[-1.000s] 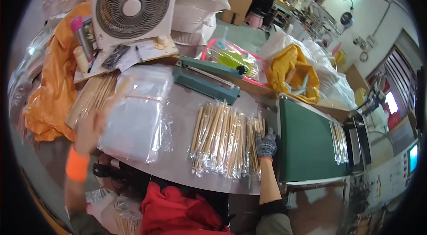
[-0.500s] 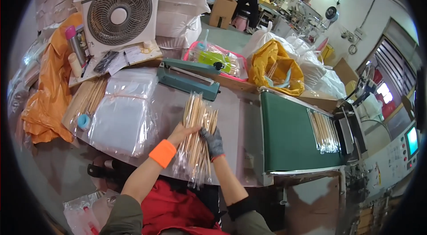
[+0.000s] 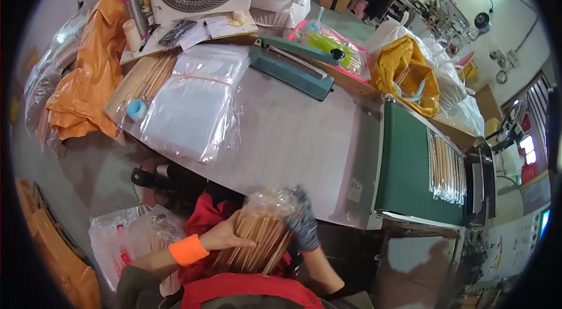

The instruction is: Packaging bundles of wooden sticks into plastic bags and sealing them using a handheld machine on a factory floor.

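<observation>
Together, the fingers of a worker's bare left hand (image 3: 224, 235) and gloved right hand (image 3: 302, 226) clasp a bundle of wooden sticks (image 3: 257, 241) in clear plastic, before a red garment (image 3: 252, 291) at the near side of the bench (image 3: 287, 139). Clear bags (image 3: 190, 101) lie left, a teal sealer (image 3: 293, 67) far, wrapped sticks (image 3: 448, 170) right on a green belt (image 3: 405, 162).

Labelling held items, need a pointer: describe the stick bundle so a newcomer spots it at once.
Find the grey table, then the red apron at its near edge. Over it, the stick bundle sits between the bare left grip and gloved right grip. It alone is held, unlike the stick row on the green belt.
</observation>
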{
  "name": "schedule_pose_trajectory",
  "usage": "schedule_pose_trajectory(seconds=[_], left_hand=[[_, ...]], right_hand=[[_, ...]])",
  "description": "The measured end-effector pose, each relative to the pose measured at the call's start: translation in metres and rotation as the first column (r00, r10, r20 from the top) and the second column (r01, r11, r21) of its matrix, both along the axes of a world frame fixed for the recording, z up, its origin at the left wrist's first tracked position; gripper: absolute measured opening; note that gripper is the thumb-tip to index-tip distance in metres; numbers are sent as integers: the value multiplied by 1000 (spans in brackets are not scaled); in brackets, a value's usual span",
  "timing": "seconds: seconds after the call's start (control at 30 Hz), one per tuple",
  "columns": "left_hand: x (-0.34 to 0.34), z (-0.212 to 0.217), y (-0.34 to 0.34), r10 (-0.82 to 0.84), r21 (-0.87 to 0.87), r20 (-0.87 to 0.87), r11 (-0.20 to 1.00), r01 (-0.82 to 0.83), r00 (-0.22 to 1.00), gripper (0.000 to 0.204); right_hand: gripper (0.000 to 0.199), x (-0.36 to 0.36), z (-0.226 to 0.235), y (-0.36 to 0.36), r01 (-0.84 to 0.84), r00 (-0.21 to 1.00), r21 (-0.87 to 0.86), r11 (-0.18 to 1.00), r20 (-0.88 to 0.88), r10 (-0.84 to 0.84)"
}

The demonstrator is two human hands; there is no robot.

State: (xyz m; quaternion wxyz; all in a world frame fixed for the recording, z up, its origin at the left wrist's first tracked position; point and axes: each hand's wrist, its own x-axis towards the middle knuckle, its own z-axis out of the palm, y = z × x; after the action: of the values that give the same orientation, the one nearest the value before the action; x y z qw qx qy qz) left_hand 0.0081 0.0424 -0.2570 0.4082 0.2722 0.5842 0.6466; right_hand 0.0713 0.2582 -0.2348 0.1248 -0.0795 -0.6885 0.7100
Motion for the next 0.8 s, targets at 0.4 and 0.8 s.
schedule_pose_trajectory(seconds=[0.4,0.8], left_hand=[[4,48,27,386,-199,-520,812,-548,762,80],[-297,-22,-159,-6,-161,-938,893,-420,347,16]], right_hand=[[44,-78,23,-17,-577,801,-84,813,138,583],[16,-84,14,-20,-494,861,-134,859,63,505]])
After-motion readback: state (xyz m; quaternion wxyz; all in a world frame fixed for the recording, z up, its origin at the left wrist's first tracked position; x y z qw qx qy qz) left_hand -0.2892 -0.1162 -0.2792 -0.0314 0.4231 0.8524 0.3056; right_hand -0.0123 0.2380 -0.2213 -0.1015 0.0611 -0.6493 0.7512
